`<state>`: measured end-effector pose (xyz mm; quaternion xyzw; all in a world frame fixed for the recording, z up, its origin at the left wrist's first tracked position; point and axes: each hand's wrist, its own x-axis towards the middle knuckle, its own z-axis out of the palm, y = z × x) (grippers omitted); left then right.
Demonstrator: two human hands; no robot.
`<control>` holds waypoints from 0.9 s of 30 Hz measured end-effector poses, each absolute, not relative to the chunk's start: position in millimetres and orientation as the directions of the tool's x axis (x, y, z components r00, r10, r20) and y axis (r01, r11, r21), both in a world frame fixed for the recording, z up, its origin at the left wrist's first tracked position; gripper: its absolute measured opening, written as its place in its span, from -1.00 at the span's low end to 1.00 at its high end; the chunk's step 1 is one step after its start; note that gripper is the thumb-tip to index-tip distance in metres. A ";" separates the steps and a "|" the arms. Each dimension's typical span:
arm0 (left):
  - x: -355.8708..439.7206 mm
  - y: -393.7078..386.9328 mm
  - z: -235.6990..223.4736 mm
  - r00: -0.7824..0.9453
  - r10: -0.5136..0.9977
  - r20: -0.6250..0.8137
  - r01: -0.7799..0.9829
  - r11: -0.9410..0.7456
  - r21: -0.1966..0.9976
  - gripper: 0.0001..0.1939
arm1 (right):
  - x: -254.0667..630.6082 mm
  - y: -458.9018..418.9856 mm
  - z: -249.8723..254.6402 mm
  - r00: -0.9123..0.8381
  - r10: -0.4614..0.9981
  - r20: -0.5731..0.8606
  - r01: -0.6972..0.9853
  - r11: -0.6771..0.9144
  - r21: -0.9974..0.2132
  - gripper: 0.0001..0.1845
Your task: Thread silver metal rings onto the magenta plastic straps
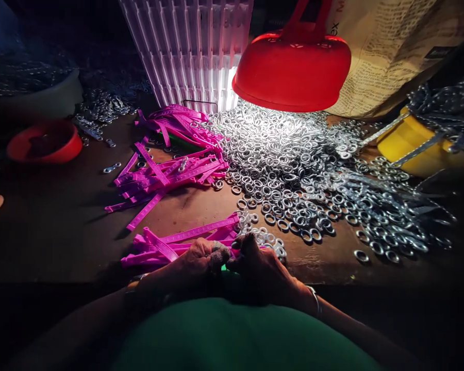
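My left hand (201, 256) and my right hand (261, 265) meet at the near edge of the table, both with fingers curled in a pinch. They close on a pink plastic strip (195, 233) from the small bundle lying just in front of them. A fingertip of my left hand wears a dark wrap. Small metal rings (268, 238) lie right beside my right hand. A bigger pile of pink strips (170, 165) lies further back on the left. A broad heap of metal rings (294, 159) spreads across the middle and right.
A red lamp shade (292, 69) hangs low over the ring heap. Behind it stands a white ribbed plastic crate (189, 51). A red bowl (44, 141) sits at the left, a yellow container (413, 144) with chains at the right, printed paper (394, 46) behind.
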<state>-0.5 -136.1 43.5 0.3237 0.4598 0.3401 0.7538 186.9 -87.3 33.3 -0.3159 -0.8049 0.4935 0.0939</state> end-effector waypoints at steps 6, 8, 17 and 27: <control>3.2 -134.4 34.1 0.288 0.823 -0.490 -0.389 0.568 0.726 -0.50 | 176.5 -77.2 39.4 -0.804 0.522 -0.284 0.467 0.259 -0.846 -0.90; 1.9 -131.3 32.0 0.295 0.804 -0.515 -0.384 0.594 0.707 -0.53 | 173.0 -74.8 43.2 -0.805 0.486 -0.341 0.513 0.280 -0.811 -0.88; -0.6 -138.2 35.0 0.322 0.757 -0.568 -0.412 0.653 0.636 -0.67 | 168.1 -64.3 52.7 -0.881 0.381 -0.282 0.465 0.578 -0.671 -0.96; 13.1 -115.2 28.6 0.259 0.931 -0.256 0.174 0.216 0.961 -0.59 | 195.7 -49.8 31.7 -0.852 0.519 0.074 0.435 0.778 -0.454 -0.82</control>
